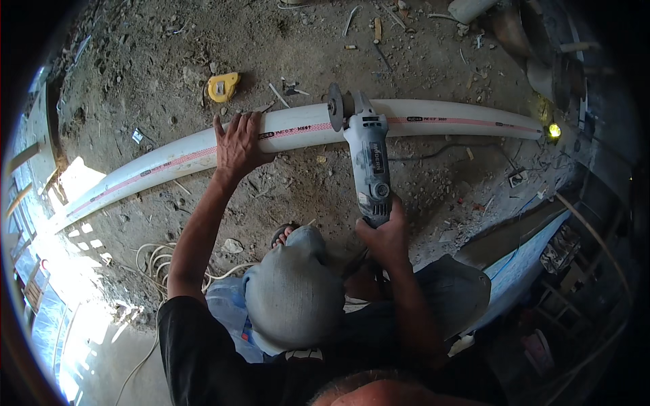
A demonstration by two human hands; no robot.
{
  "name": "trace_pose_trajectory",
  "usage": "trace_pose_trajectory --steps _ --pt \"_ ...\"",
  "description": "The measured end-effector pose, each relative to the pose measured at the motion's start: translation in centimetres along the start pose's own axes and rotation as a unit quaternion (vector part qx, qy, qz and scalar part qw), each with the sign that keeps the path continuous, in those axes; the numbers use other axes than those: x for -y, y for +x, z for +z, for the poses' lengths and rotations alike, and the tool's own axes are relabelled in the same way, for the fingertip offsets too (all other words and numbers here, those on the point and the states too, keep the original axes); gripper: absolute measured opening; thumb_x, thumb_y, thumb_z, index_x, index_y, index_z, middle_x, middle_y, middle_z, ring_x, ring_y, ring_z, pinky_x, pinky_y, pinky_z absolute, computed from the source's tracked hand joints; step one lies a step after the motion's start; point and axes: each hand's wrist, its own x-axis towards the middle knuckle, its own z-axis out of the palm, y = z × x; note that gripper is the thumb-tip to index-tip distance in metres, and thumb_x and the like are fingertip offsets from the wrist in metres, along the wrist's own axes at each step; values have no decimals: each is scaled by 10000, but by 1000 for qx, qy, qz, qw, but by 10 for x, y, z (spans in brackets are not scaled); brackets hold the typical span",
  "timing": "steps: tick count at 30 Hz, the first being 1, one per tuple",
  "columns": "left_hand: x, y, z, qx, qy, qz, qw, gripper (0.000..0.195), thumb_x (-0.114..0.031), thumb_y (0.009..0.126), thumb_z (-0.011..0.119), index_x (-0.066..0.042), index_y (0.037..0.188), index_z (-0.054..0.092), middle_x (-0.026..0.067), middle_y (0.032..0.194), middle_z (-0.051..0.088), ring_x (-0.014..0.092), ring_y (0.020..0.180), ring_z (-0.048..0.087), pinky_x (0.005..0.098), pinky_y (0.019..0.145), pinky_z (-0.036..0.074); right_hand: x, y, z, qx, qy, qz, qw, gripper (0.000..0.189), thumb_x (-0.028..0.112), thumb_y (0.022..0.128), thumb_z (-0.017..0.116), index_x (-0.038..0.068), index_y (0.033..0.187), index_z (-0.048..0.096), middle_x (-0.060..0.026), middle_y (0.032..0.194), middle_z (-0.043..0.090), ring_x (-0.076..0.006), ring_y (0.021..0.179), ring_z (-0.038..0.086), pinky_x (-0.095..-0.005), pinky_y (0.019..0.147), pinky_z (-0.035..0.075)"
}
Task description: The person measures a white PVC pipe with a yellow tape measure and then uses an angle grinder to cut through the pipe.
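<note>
A long white PVC pipe [190,152] with a red printed stripe lies across the dirt floor before me. My left hand [238,142] presses on top of it, fingers over the far side, left of the pipe's middle. In my right hand [386,233] is the rear body of a grey Modern angle grinder [372,162]. Its cutting disc [335,107] stands upright and crosswise over the pipe, to the right of my left hand. Whether the disc touches the pipe or spins, I cannot tell. The pipe under the grinder head is hidden.
A yellow tape measure [223,87] lies beyond the pipe. A lit yellow lamp [554,130] is by the pipe's right end. Coiled pale cable [157,261] lies left of my knee [294,294]. A dark cord [447,148] runs along the ground at right, near a concrete ledge [508,238].
</note>
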Motion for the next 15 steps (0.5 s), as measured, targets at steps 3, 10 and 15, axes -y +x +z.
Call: trace_pose_trajectory --steps 3,10,15 --pt "0 -1 3 -7 0 5 1000 1052 -481 531 902 -96 1384 421 100 1297 570 298 1274 514 685 1104 187 4 1 -1 9 0 7 1000 716 151 683 744 -16 1330 487 -209 1151 639 -308 1058 646 -415 939 489" --pt "1 -1 3 -7 2 2 1000 1052 -501 537 893 -92 1385 422 110 1310 567 304 1286 506 688 1105 184 -6 5 1 -4 -13 -16 1000 722 164 694 728 49 1352 455 -222 1112 669 -374 1025 675 -460 867 520" --pt "2 0 4 -3 0 2 1000 1056 -507 535 892 -94 1387 425 104 1317 565 293 1290 502 687 1107 182 -17 9 2 -10 -44 -41 998 694 181 708 718 89 1345 458 -243 1075 678 -441 1011 662 -491 838 521"
